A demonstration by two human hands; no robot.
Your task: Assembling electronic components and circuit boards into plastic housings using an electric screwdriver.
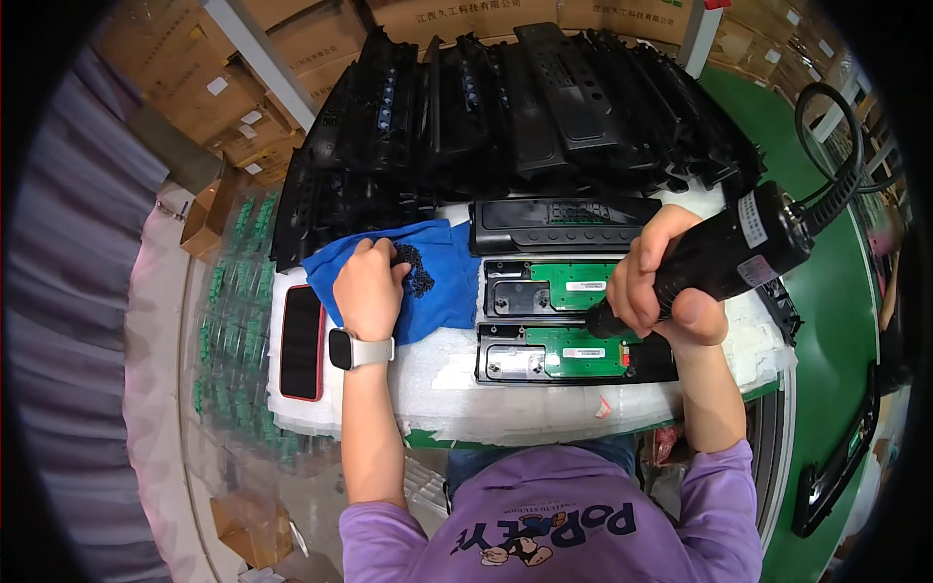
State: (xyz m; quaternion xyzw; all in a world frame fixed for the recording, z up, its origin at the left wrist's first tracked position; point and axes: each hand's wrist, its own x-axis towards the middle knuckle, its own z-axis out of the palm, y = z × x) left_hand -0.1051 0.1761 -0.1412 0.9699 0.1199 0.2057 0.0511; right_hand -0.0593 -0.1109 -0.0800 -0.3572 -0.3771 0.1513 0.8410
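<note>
Our left hand [367,282] has its fingers at a pile of small dark parts [420,282] on a blue cloth [445,309] (whether we pinch any, we cannot tell). In our right hand [663,277] we grip a black corded tool [724,243], its nose near two black panels [513,363] bearing green boards [569,365]. Behind, we see black housings [564,97] crowded together.

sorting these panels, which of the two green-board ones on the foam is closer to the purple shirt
The front panel, toward the near edge of the foam; the other panel lies beyond it.
</note>
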